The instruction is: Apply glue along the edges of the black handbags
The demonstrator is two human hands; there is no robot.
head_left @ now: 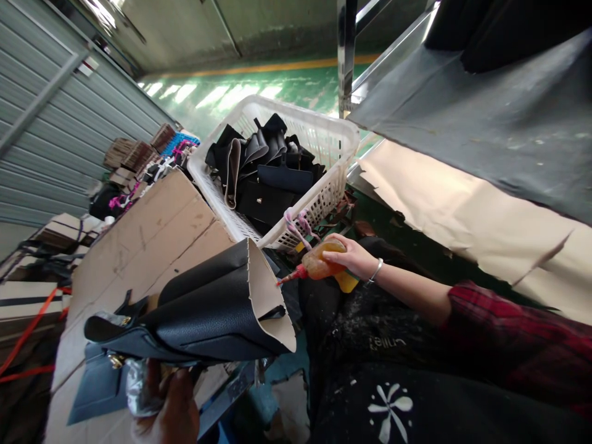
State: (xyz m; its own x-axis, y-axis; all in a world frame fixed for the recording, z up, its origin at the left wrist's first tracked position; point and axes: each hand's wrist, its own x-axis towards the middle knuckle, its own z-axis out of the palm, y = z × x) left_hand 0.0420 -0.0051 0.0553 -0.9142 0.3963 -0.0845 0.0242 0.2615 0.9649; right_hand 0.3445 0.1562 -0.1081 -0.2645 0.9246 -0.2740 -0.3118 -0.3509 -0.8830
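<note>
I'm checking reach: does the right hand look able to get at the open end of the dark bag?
Likely yes. The dark bag has its open end facing the right hand, which holds a bottle with its red tip at or near that end. Nothing visible blocks the way.

Bundled stacks [134, 151] lined a corrugated wall [41, 92] and bright light [215, 97] streaked a green, yellow-striped floor [305, 92], while a torn tan sheet [462, 216] showed beneath a grey covering [490, 123].

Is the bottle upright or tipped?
Tipped: the bottle is held sideways in the right hand, its red nozzle pointing toward the black bag.
</note>
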